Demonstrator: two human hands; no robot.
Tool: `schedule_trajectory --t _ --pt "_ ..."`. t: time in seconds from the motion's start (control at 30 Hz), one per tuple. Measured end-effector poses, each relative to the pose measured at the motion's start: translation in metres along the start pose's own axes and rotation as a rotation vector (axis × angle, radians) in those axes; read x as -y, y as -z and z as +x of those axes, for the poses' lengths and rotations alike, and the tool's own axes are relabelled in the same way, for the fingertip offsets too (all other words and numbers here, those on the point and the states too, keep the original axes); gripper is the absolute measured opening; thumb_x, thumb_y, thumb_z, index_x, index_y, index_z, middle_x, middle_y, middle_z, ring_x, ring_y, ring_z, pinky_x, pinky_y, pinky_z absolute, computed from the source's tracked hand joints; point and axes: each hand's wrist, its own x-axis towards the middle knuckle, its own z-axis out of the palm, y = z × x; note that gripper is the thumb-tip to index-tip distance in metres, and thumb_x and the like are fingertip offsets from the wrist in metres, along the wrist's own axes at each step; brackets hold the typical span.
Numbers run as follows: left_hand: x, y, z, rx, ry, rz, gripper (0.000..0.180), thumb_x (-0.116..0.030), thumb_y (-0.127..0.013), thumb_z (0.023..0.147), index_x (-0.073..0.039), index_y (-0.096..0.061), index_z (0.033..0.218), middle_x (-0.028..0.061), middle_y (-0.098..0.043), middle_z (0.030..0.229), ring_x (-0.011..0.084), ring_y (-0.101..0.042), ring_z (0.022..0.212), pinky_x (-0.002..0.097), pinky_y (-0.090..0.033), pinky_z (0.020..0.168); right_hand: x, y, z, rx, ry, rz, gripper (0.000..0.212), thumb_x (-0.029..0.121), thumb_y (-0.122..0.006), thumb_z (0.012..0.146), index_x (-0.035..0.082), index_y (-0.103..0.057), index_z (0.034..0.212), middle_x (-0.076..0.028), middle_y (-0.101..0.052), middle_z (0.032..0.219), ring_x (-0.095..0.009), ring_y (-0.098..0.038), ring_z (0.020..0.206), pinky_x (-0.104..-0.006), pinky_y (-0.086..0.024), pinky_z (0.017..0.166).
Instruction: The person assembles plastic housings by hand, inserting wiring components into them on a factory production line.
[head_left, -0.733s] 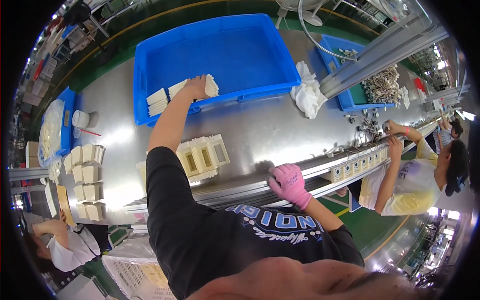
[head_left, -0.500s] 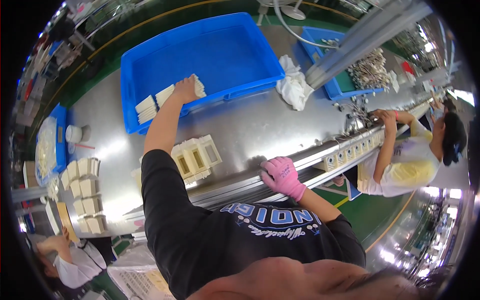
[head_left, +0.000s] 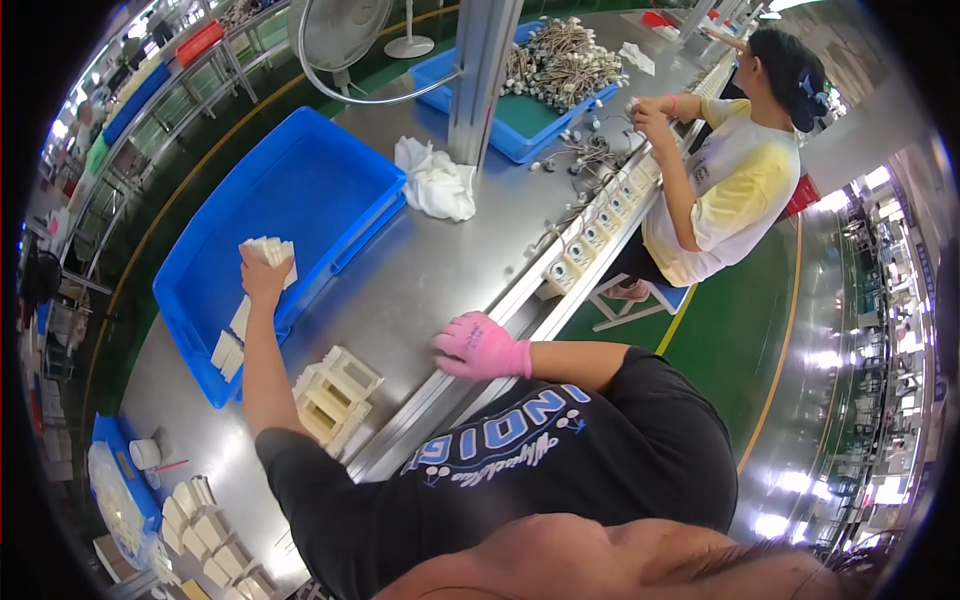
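My bare left hand (head_left: 264,277) grips a bunch of thin cream-white plastic pieces (head_left: 270,248) above the near side of a large blue tray (head_left: 330,262). More such pieces (head_left: 228,355) lie along the tray's near wall, below my wrist. My right hand (head_left: 482,346), in a pink glove, rests by the metal rail at the bench edge. Its fingers are curled in, and no object shows in them. Between my arms, cream-coloured frames with rectangular openings (head_left: 335,395) stand in a row on the bench, next to my left forearm.
A white cloth (head_left: 436,180) lies by a metal post (head_left: 482,85). Beyond it, a blue tray (head_left: 520,148) holds a heap of wired parts. At right, a co-worker (head_left: 725,190) sits beside a row of cream housings (head_left: 595,238). Stacked cream pieces (head_left: 210,530) stand at lower left.
The view has swung to the right, so the tray and bench appear turned. My left hand has lifted its bunch of pieces off the row. The right hand stays at the bench edge.
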Motion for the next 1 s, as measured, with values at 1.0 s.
schedule_trajectory --t 1.0 --pt "-0.026 0.068 -0.176 0.486 -0.342 0.577 0.025 -0.009 -0.056 0.066 -0.009 -0.058 0.092 0.0111 -0.057 0.095 0.0272 -0.051 0.097 0.0419 -0.038 0.081 -0.161 -0.058 0.097 0.345 -0.217 -0.3 0.02 0.02 -0.058 0.063 0.004 -0.063 0.073 -0.014 -0.062 0.082 -0.03 -0.06 0.084 -0.0384 -0.05 0.07"
